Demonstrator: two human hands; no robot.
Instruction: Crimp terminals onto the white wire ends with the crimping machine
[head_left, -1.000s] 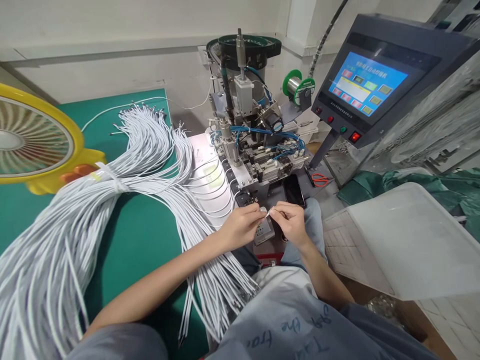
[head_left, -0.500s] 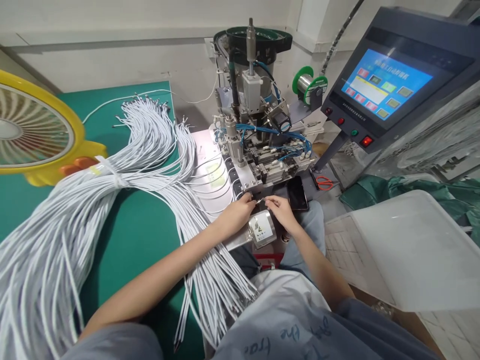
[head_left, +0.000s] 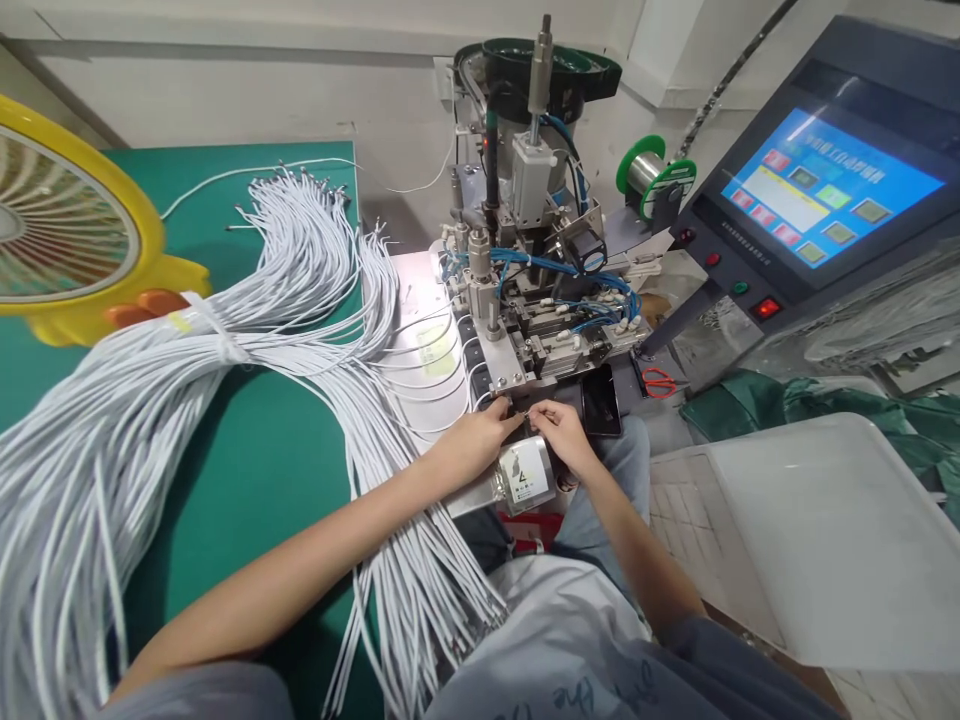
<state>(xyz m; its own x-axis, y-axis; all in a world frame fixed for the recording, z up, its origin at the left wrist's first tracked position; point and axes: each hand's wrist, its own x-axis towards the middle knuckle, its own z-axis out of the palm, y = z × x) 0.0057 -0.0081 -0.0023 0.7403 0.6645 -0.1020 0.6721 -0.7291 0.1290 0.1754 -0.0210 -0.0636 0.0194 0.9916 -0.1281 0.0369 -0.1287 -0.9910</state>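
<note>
Item under inspection: a thin cable end (head_left: pixel 524 413), located between the fingertips of the two hands, just in front of the soldering machine (head_left: pixel 501 348). Its long axis runs roughly sideways, from the left fingertips to the right; which way its tip points cannot be made out.

Right hand (head_left: pixel 562 432): thumb and forefinger pinched together on the cable end. Left hand (head_left: pixel 474 440): thumb and forefinger slightly apart beside it; their hold cannot be determined. The rest of the cable is hidden by the left hand.

Below the fingertips lies a labelled silvery packet (head_left: pixel 526 472), its small print illegible. Right of the fingers is a dark phone (head_left: pixel 601 400). Left of them spreads a white cable bundle (head_left: pixel 300 345), cut off by the picture's left edge. Far left, the yellow fan (head_left: pixel 150 235) is likewise cut off.
</note>
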